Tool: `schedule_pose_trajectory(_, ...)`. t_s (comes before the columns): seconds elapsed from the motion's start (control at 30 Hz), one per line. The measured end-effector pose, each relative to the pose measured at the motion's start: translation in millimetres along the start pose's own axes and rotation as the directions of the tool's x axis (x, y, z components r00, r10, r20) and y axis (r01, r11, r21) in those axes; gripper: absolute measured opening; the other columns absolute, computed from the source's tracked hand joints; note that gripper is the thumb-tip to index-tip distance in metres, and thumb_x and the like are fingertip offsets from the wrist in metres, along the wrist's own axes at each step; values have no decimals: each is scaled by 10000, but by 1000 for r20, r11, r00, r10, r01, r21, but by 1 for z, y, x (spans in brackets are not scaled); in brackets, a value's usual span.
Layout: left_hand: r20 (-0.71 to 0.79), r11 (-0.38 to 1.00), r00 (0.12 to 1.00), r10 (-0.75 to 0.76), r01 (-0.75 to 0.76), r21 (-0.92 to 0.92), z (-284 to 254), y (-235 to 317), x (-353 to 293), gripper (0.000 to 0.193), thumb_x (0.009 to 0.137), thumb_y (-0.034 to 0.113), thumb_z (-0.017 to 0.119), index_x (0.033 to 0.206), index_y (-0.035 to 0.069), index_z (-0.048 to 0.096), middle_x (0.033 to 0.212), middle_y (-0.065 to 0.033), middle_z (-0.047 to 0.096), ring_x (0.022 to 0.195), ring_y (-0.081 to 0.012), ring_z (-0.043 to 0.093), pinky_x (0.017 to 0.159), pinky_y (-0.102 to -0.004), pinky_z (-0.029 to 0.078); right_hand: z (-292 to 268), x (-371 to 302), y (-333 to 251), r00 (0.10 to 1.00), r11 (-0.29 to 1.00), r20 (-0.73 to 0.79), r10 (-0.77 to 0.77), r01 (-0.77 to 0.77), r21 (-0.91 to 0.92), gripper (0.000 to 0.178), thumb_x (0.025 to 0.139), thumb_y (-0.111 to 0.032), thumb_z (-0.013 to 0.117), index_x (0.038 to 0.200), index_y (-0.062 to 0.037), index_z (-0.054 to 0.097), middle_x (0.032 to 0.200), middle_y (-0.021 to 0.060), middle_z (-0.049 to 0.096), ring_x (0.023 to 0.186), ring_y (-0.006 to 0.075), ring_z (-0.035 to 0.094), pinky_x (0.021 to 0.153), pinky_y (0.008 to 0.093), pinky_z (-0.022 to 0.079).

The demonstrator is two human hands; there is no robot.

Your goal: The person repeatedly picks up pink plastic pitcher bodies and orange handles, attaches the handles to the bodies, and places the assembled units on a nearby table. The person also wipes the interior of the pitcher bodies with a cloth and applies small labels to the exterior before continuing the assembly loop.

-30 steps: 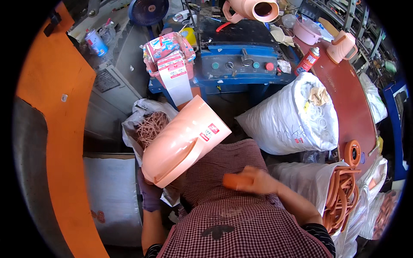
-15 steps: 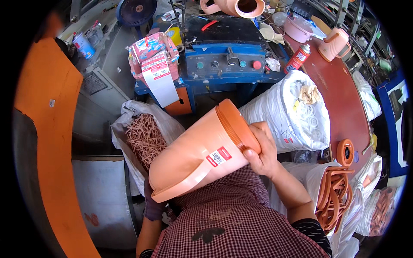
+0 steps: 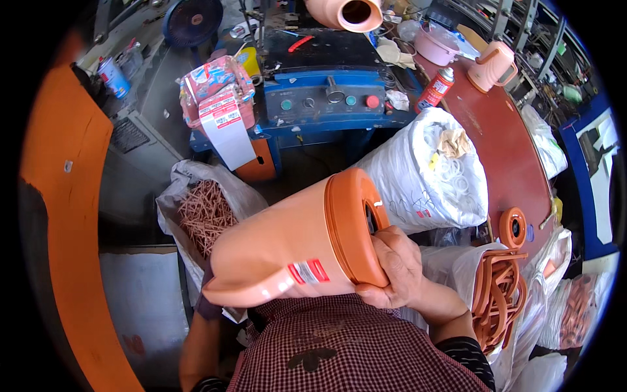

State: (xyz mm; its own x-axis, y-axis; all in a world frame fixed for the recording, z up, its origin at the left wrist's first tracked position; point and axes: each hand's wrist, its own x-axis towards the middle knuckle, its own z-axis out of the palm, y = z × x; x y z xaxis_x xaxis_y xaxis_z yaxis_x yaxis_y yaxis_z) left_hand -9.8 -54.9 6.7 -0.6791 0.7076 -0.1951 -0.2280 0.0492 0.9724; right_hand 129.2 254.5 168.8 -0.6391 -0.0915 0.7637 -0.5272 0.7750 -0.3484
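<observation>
A peach plastic thermos jug (image 3: 268,228) lies tilted across my lap, its handle side toward me and a red-and-white label on it. At its right end sits a wide orange-brown base ring (image 3: 346,228) with a dark round opening and a small white bit at its edge. My bare right hand (image 3: 395,268) is closed round the ring's lower right rim, thumb underneath. My left hand (image 3: 208,308), in a dark purple glove, is at the jug's left end; its fingers are mostly hidden behind the jug.
Beyond stands a blue machine with a button panel (image 3: 326,101). A pink basket (image 3: 219,91) holds a label roll. Sacks hold pinkish sticks (image 3: 208,212), white rings (image 3: 450,173) and brown handles (image 3: 499,294). On the red table are a spray can (image 3: 435,90) and another brown ring (image 3: 513,227).
The jug has swung left and its ring end has turned toward me, so the opening shows. My right hand has shifted down the ring. The whole view has moved slightly.
</observation>
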Motion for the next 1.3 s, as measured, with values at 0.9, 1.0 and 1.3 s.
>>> schedule_pose_trajectory(0.9, -403, 945, 874, 273, -321, -56, -14, 41, 44, 444, 1038, 299, 374, 1331, -21, 469, 1321, -132, 541, 1174, -239, 541, 1048, -368, 408, 4, -74, 28, 765, 779, -161, 624, -625, 48, 505, 969, -325, 500, 1334, 19, 439, 1229, 242, 534, 1105, 364, 556, 944, 413, 435)
schedule_pose_trajectory(1.0, -353, 939, 877, 326, -345, 10, 13, 81, 51, 440, 1008, 297, 367, 1275, -36, 475, 1243, -171, 563, 1108, -249, 561, 974, -388, 446, -1, -83, 18, 474, 534, -246, 845, -767, 356, 419, 1005, -310, 421, 1259, 17, 482, 1099, 276, 596, 1020, 427, 589, 904, 455, 451)
schedule_pose_trajectory(1.3, -23, 711, 874, 485, -378, 593, 55, 171, 81, 608, 933, 354, 503, 1378, -51, 413, 1315, -219, 508, 1147, -290, 549, 960, -423, 447, -189, -129, -41, 716, 199, -329, 616, -545, -814, 215, 770, -37, 607, 977, -50, 661, 873, 101, 638, 867, 291, 641, 700, 385, 537)
